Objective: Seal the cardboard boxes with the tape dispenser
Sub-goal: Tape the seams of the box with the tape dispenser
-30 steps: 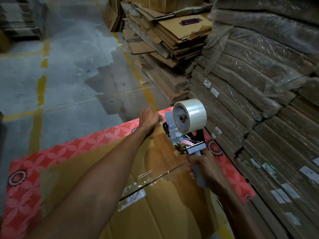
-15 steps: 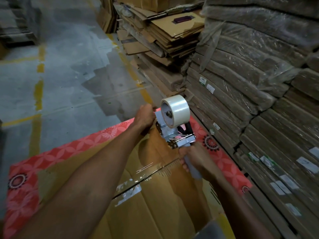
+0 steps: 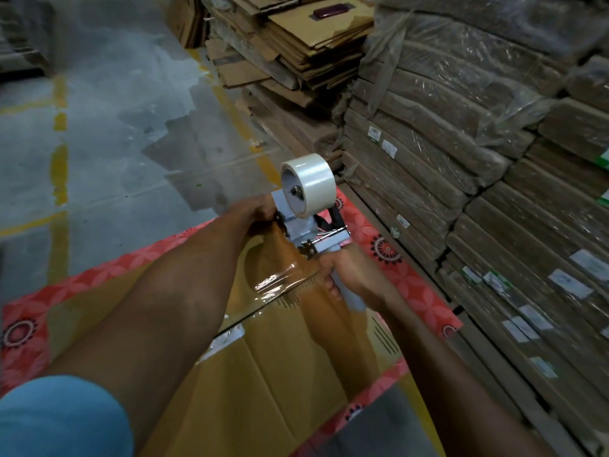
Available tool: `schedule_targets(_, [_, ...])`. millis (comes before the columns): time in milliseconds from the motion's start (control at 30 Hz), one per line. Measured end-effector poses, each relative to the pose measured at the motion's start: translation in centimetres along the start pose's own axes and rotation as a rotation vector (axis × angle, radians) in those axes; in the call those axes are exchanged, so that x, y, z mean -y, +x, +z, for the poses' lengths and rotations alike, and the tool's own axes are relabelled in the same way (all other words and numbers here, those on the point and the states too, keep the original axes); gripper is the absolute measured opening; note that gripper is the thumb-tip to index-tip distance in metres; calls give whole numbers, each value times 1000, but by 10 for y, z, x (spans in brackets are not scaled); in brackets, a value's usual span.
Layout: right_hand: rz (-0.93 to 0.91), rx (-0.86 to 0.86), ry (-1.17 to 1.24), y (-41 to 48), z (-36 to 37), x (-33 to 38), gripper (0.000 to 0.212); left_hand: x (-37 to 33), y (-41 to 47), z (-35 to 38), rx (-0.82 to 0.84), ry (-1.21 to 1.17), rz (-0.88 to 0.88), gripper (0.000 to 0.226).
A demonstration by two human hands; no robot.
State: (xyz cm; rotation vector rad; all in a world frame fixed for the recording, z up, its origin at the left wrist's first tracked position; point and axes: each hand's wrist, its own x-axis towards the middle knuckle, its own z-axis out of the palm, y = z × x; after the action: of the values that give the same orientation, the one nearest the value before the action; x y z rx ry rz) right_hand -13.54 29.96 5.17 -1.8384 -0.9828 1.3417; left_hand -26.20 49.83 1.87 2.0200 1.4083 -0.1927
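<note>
Between hands: one tape dispenser [image 3: 298, 225], right hand [image 3: 351, 278] gripping handle; left hand [image 3: 258, 209] clutching far edge of one cardboard box [image 3: 263, 374].

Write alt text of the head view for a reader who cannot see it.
A person's right hand grips the handle of a tape dispenser on a cardboard box, while the left hand holds the box's far edge. The box lies on a red patterned mat beside stacked cardboard.

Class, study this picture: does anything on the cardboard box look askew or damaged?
The clear tape on the box seam looks wrinkled and bunched, not flat, beside the right hand gripping the tape dispenser.
</note>
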Motion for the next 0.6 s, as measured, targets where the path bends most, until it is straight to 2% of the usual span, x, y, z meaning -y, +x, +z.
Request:
schedule_targets(100, [48,-25,-77,-20,-8,-10,21,2,2,2,-45,86,72,14])
schedule_targets(167, [82,-47,-107,-36,-11,-22,24,3,2,2,-81,212,125,37])
schedule_targets(200, [92,-60,-117,-43,-11,-28,26,2,-2,5,-112,240,108,40])
schedule_targets(300, [107,-101,-119,-51,-8,-35,26,-10,-16,10,-386,320,-33,40])
schedule_targets(367, [112,-109,-108,-51,-8,-32,26,-14,-26,21,-519,269,15,45])
schedule_targets(433, [63,-86,-172,-48,-11,-32,28,-9,-32,36,-442,220,101,62])
schedule_targets(500, [6,-73,-249,-49,-11,-30,29,-5,-37,42,-326,369,103,84])
schedule_targets(600, [4,-93,-227,-50,-14,-31,30,-6,-36,42,-321,400,67,95])
